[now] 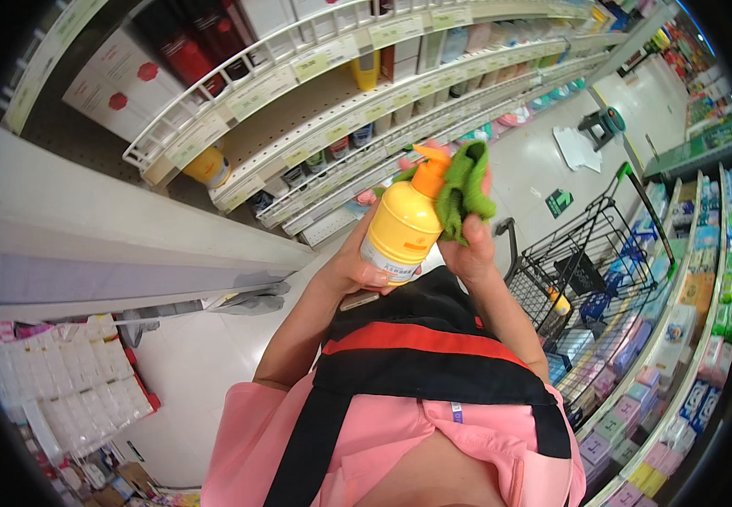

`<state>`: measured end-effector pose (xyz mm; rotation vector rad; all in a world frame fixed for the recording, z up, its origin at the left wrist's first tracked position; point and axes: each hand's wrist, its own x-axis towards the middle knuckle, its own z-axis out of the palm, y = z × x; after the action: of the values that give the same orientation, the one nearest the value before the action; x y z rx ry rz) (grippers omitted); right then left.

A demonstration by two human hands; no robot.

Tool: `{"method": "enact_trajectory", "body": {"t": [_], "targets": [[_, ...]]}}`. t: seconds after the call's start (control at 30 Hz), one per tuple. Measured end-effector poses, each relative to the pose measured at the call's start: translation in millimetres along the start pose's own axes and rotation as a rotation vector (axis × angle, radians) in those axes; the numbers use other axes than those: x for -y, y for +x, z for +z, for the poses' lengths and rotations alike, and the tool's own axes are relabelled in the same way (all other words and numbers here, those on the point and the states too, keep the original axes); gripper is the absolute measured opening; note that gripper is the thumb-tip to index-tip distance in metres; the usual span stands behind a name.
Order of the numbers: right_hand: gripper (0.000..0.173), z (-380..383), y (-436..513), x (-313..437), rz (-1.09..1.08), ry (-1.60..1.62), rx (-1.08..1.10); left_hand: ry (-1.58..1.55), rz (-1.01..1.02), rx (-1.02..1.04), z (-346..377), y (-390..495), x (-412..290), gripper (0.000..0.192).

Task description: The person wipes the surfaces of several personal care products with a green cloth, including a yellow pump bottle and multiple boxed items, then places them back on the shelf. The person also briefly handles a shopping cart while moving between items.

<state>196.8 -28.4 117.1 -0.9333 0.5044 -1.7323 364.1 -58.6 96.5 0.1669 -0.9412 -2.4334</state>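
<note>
My left hand (356,269) grips the lower part of a yellow pump bottle (404,222), tilted in front of my apron. The bottle has an orange pump head (430,172) and a pale label with writing. A green cloth (465,190) is bunched in my right hand (474,250), pressed against the bottle's shoulder and pump. Part of the cloth also shows behind the bottle, where some fingers are hidden.
Store shelves (334,136) with wire rails hold tubes and boxes ahead; a similar yellow bottle (209,168) stands there. To the right is a black wire shopping cart (588,253) with a yellow bottle (558,302) inside. A step stool (602,127) stands on the floor beyond. A white column (119,241) rises at left.
</note>
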Motion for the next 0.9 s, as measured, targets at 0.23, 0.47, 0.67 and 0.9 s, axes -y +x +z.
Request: {"method": "enact_trajectory", "body": {"t": [0.23,0.47,0.67,0.9], "targets": [[0.073,-6,8,14,0.075,0.036,0.018,-0.058,0.019,-0.172,4,-1,13,0.077],[0.078,-3,2,16,0.046,0.066,-0.138,-0.054,0.089,-0.271,8,3,19,0.042],[0.072,-10,3,20,-0.001,-0.043,0.009,-0.213,-0.145,-0.185,7,5,11,0.062],[0.082,-9,0,28,0.039,0.011,-0.263,0.337,0.228,-0.375,32,7,28,0.065]]}}
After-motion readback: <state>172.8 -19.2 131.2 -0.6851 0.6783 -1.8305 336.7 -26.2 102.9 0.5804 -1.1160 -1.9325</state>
